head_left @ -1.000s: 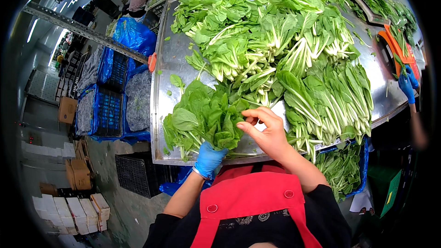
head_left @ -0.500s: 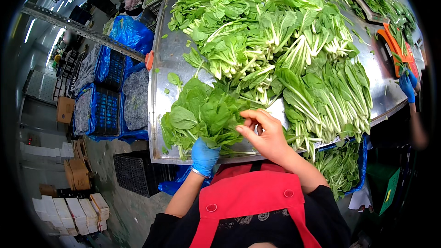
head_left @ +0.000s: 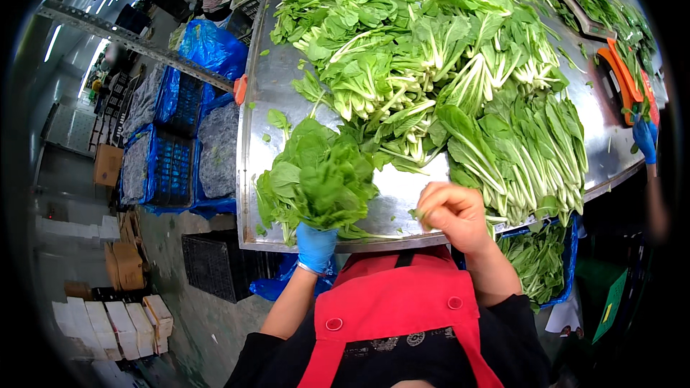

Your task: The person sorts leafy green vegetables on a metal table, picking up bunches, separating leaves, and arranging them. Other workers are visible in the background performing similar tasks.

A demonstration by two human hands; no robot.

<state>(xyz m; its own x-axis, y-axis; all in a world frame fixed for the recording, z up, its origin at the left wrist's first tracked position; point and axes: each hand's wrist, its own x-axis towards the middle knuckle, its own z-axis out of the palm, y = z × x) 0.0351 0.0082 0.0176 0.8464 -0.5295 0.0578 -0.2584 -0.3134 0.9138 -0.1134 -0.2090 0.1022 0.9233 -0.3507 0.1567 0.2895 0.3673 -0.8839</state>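
Note:
My left hand, in a blue glove, grips a bunch of leafy greens by its lower end at the table's near left edge. The stems inside the fist are hidden. My bare right hand hovers over the near edge, apart from the bunch, with its fingers curled into a pinch. Something small and greenish shows at its fingertips, too blurred to name. Beyond my hands lies a large heap of greens with pale stems. To the right, more greens lie in a row, stems toward me.
The metal table has scattered leaf bits. Below its right edge stands a blue-lined crate of greens. Blue-lined crates and a black crate stand left. A co-worker's blue-gloved hand is beside an orange device.
My right hand has pulled away from the bunch, moving right, and its fingers have closed. The left hand still holds the greens, whose leaves have shifted slightly.

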